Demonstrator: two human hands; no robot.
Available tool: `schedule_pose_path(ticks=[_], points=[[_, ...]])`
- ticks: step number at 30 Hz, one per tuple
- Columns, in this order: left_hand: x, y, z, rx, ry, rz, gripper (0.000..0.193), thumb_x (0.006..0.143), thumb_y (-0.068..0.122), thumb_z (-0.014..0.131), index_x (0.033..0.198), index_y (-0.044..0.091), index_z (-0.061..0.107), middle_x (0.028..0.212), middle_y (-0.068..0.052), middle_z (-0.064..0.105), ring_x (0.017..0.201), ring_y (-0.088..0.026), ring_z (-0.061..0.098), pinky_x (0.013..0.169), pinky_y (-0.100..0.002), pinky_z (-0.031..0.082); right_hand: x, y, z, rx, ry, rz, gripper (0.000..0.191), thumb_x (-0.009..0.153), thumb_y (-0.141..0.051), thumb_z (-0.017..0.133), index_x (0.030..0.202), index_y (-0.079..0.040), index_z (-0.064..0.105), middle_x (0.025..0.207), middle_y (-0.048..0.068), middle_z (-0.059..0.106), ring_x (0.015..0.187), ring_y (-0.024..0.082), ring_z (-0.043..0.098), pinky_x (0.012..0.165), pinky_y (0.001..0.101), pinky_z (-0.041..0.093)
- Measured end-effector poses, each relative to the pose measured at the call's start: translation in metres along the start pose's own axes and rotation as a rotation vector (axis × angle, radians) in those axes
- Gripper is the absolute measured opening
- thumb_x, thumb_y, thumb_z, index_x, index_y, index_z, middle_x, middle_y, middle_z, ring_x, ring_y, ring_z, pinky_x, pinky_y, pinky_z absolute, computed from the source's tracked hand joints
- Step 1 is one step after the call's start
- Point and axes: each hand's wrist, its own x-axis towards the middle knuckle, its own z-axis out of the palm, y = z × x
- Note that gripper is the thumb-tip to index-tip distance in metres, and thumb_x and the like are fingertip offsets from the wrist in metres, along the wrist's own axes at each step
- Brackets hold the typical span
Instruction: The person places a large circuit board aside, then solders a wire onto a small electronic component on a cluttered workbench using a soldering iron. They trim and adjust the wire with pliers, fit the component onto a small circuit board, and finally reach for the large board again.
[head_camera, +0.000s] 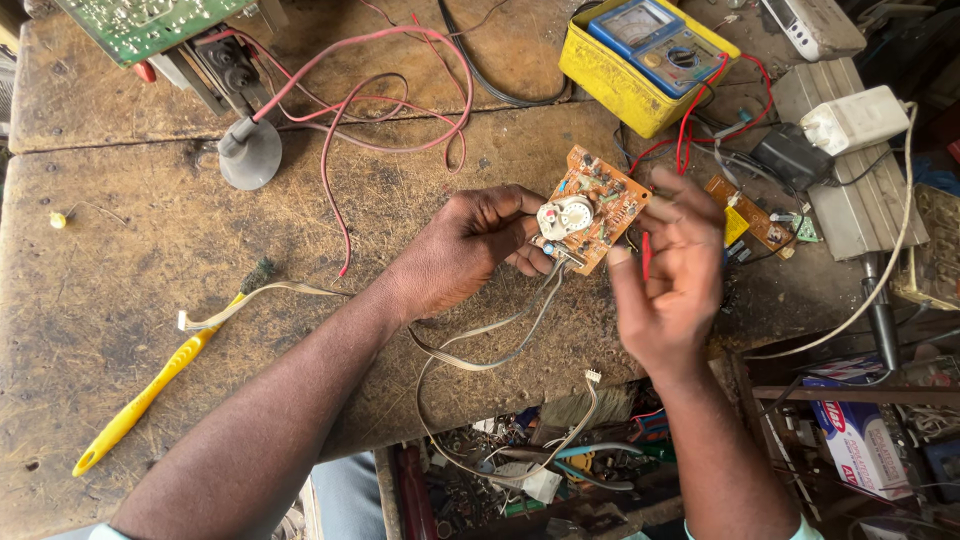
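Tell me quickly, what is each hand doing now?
Left hand: closed on the small orange circuit board.
Right hand: fingers half curled, holding a red probe beside the board.

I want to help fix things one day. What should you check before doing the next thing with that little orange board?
1. Left hand grips the orange circuit board firmly: ok.
2. Right hand has the red probe under control: cannot tell, the hand is blurred.
3. Grey wires hanging from the board are free of snags: ok.
4. Yellow multimeter within reach on the wooden bench: ok.
5. Meter dial set right: cannot tell, too small.
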Motion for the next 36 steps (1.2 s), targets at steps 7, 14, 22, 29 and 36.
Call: schedule_pose_path(ticks=[7, 14, 22, 29, 36], points=[[0.0003, 0.0022, 0.0006, 0.083, 0.011, -0.005, 0.026, 0.107, 0.013, 0.051, 0.124, -0.001, 0.066, 0.092, -0.006, 0.075, 0.085, -0.011, 0.073, 0.079, -0.029, 0.062, -0.0073, 0.0070, -0.0045, 0.011, -0.006, 0.054, 0.037, 0.109, 0.010, 0.059, 0.144, 0.004, 0.054, 0.145, 0.015, 0.050, 0.120, 0.016, 0.064, 0.098, 0.0262, 0.059], [0.0000, 0.0022, 0.0020, 0.073, 0.001, 0.009, 0.025, 0.107, 0.011, 0.051, 0.123, -0.002, 0.065, 0.094, -0.006, 0.074, 0.086, -0.011, 0.073, 0.078, -0.028, 0.063, -0.0037, 0.0041, -0.0053, -0.029, -0.030, 0.048, 0.038, 0.104, 0.010, 0.063, 0.141, 0.006, 0.058, 0.148, 0.015, 0.049, 0.114, 0.016, 0.065, 0.095, 0.0268, 0.059], [-0.0009, 0.0051, 0.0018, 0.094, 0.022, 0.005, 0.026, 0.107, 0.012, 0.051, 0.123, -0.002, 0.066, 0.092, -0.005, 0.074, 0.083, -0.009, 0.072, 0.078, -0.027, 0.062, -0.0062, 0.0039, -0.0064, -0.051, -0.018, 0.086, 0.034, 0.107, 0.011, 0.059, 0.141, 0.007, 0.061, 0.143, 0.016, 0.052, 0.114, 0.016, 0.066, 0.093, 0.0261, 0.061], [0.0011, 0.0010, -0.0015, 0.070, 0.030, -0.072, 0.028, 0.104, 0.011, 0.051, 0.125, 0.001, 0.067, 0.089, 0.000, 0.071, 0.077, -0.006, 0.064, 0.078, -0.025, 0.056, -0.0046, -0.0010, -0.0062, -0.039, -0.055, 0.040, 0.033, 0.103, 0.009, 0.064, 0.136, 0.006, 0.061, 0.143, 0.015, 0.050, 0.121, 0.018, 0.067, 0.091, 0.0254, 0.063], [0.0031, -0.0047, -0.0033, -0.063, 0.011, -0.167, 0.028, 0.099, 0.009, 0.055, 0.122, 0.001, 0.069, 0.085, 0.001, 0.069, 0.073, -0.007, 0.061, 0.067, -0.025, 0.050, -0.0092, 0.0028, -0.0093, -0.146, -0.052, -0.076, 0.035, 0.101, 0.001, 0.076, 0.135, 0.002, 0.066, 0.136, 0.013, 0.053, 0.118, 0.019, 0.063, 0.095, 0.0284, 0.059]])
